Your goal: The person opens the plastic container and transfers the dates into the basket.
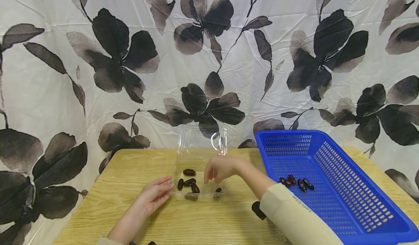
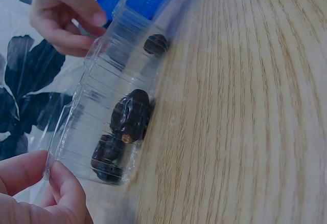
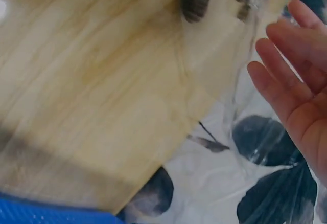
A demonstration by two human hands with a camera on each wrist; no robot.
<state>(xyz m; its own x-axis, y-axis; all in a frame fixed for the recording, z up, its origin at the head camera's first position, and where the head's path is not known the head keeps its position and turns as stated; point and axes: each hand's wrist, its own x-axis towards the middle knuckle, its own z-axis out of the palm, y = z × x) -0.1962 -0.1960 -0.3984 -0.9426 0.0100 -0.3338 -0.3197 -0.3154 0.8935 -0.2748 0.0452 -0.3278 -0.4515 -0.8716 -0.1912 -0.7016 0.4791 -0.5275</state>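
Note:
A clear plastic clamshell container (image 1: pixel 204 193) stands on the table with its lid raised at the back. Several dark dates (image 1: pixel 189 172) lie inside, mostly toward its left, with a lone date (image 2: pixel 156 44) near the right end. My left hand (image 1: pixel 154 197) pinches the container's rim between thumb and fingers at the left side. Over the right part of the container hovers my right hand (image 1: pixel 223 168), fingers pointing down. In the right wrist view its fingers (image 3: pixel 278 75) are loosely extended, and nothing shows between them.
To the right stands a blue perforated plastic basket (image 1: pixel 386 237) with several dates (image 1: pixel 302 185) on its floor. A floral cloth (image 1: pixel 209 66) hangs behind the wooden table (image 1: pixel 196 223). The raised lid (image 1: pixel 199 141) stands up before the cloth.

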